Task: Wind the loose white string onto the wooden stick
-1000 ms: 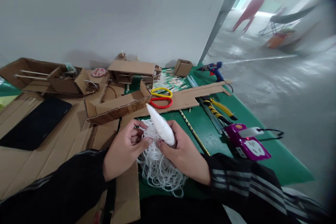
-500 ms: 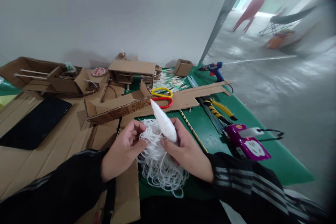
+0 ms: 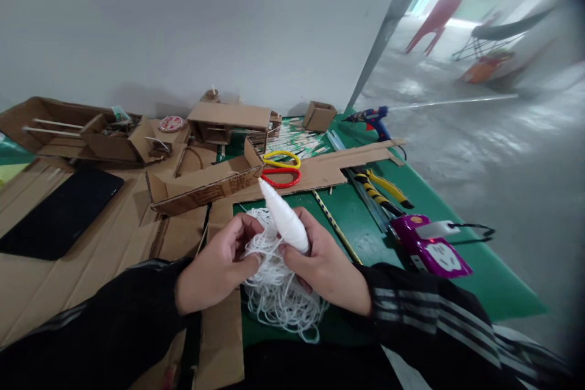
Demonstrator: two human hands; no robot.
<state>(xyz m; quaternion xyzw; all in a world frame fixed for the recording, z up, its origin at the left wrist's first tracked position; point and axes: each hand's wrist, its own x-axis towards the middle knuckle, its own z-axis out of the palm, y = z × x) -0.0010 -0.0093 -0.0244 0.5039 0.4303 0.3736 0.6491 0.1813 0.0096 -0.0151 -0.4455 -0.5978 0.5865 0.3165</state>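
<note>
A white cone wound with string [image 3: 287, 222] points up and to the left, its wide lower end gripped by my right hand [image 3: 322, 259]. Closed on a tangle of white string [image 3: 281, 301] is my left hand [image 3: 231, 262], with thumb and curled fingers among the strands just left of the cone. The loose loops hang and lie below both hands on the green tabletop. Part of the cone's base is hidden by my right fingers. Beyond the cone's tip, the yellow and red handles of scissors [image 3: 282, 178] stick out of a cardboard tray.
The long cardboard tray [image 3: 205, 192] lies ahead. Cardboard boxes [image 3: 228, 116] stand by the wall. On the right are pliers [image 3: 381, 189], a purple power strip [image 3: 429, 250], a blue glue gun [image 3: 372, 119] and a spotted pencil-like stick [image 3: 336, 225]. A black tablet [image 3: 61, 213] lies left.
My left hand has shifted slightly right, closer to the cone, with the string still in its fingers. The cone has tilted and dipped a little in my right hand.
</note>
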